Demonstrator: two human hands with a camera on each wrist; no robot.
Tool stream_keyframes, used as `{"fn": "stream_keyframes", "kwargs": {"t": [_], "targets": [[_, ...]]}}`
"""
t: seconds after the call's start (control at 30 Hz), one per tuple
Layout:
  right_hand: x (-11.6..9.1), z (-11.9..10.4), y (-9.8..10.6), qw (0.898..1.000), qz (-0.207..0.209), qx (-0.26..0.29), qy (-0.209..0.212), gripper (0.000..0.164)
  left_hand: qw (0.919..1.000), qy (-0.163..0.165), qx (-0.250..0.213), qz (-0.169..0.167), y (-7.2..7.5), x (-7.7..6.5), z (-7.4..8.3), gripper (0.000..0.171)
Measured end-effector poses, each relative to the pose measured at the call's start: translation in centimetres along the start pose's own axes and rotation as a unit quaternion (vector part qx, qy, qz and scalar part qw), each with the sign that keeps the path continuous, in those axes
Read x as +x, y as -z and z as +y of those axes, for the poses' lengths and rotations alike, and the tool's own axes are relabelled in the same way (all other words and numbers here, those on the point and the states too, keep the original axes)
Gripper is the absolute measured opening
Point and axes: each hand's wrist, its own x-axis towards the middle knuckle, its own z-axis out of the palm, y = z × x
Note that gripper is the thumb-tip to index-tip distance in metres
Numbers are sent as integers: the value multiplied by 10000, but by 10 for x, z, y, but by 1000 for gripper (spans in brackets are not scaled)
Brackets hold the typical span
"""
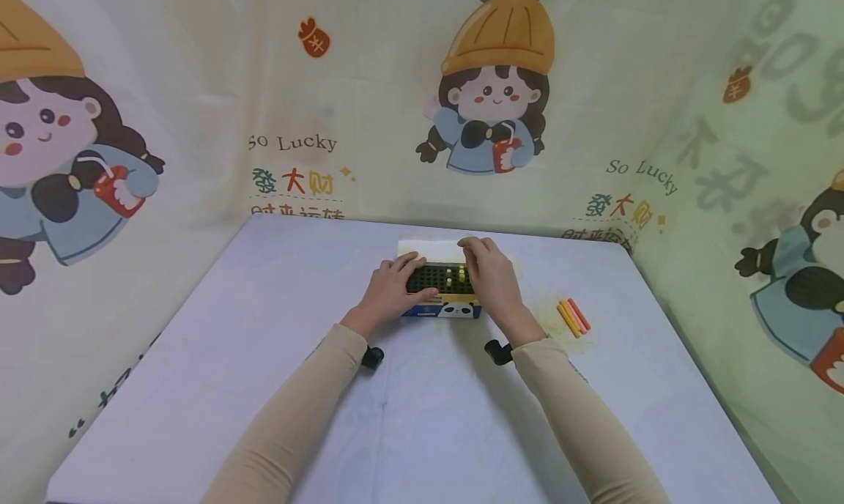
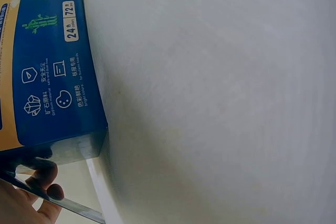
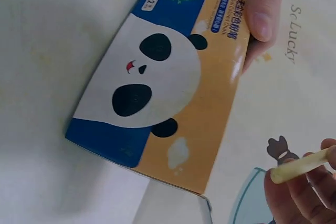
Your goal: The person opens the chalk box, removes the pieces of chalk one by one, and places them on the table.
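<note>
A blue and orange chalk box (image 1: 425, 310) with a panda face (image 3: 157, 77) on its front stands on the table. Inside it, a black holder (image 1: 427, 278) full of holes carries a few yellow chalk sticks (image 1: 462, 274) toward its right side. My left hand (image 1: 392, 288) grips the box at its left end, thumb (image 3: 261, 17) over the front top edge and fingers (image 2: 47, 177) by the side. Above the right end of the box, my right hand (image 1: 496, 280) pinches a pale yellow chalk stick (image 3: 296, 168) between thumb and fingers.
To the right of the box lie several loose orange and pink chalk sticks (image 1: 572, 317), on a patch of yellowish dust. The white lid flap (image 1: 431, 250) stands up behind the box. A printed cloth backdrop (image 1: 382, 108) rises beyond the white table (image 1: 422, 416).
</note>
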Motion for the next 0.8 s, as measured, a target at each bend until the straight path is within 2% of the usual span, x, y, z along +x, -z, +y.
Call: {"fn": "stream_keyframes", "kwargs": {"t": [0.23, 0.47, 0.8], "targets": [[-1, 2, 8, 9980, 354, -494, 167, 22, 10000, -3, 28, 10, -1, 1, -1, 85], [-4, 9, 13, 9970, 493, -575, 144, 22, 10000, 11, 59, -47, -1, 1, -2, 85], [-8, 23, 17, 9960, 421, -718, -313, 19, 10000, -44, 32, -10, 1, 1, -1, 86]]}}
